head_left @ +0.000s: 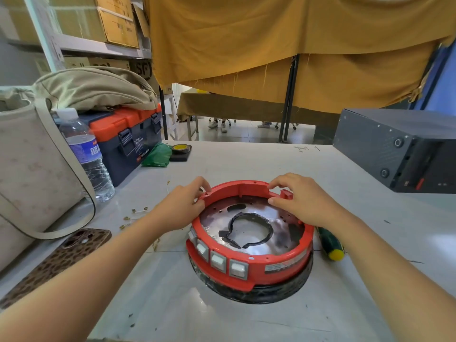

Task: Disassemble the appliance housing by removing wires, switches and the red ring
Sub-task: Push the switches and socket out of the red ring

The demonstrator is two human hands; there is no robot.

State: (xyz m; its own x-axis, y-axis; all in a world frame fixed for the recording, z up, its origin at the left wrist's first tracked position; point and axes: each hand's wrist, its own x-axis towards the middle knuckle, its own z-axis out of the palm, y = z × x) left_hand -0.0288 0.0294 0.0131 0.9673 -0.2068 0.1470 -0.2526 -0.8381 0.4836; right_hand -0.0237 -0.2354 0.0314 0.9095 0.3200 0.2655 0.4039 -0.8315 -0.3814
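Red plastic forms a ring (pixel 249 262) seated on a round appliance housing (pixel 278 292) with a black base, resting on a pale grey desk (pixel 222 317) just in front of the person. Four pale switches (pixel 218 261) sit in a row on the ring's near left face. Inside the ring lies a shiny metal plate (pixel 278 215) with a large, ragged central hole.

Both hands grip the far rim of the ring. The left hand (pixel 183 206) curls its fingers and thumb over the far left edge; the right hand (pixel 303 198) pinches the far right edge, thumb inside, fingers on top. The hands are apart, with the far arc of the ring between them.

The step in hand looks to be freeing the red ring. The next move probably calls for an even upward pull from both sides, since the switches are still in place and may catch.

A green-handled screwdriver (pixel 329 244) lies just right of the housing. Further left are a phone (pixel 61 262), a water bottle (pixel 84 154) and a toolbox (pixel 128 137).
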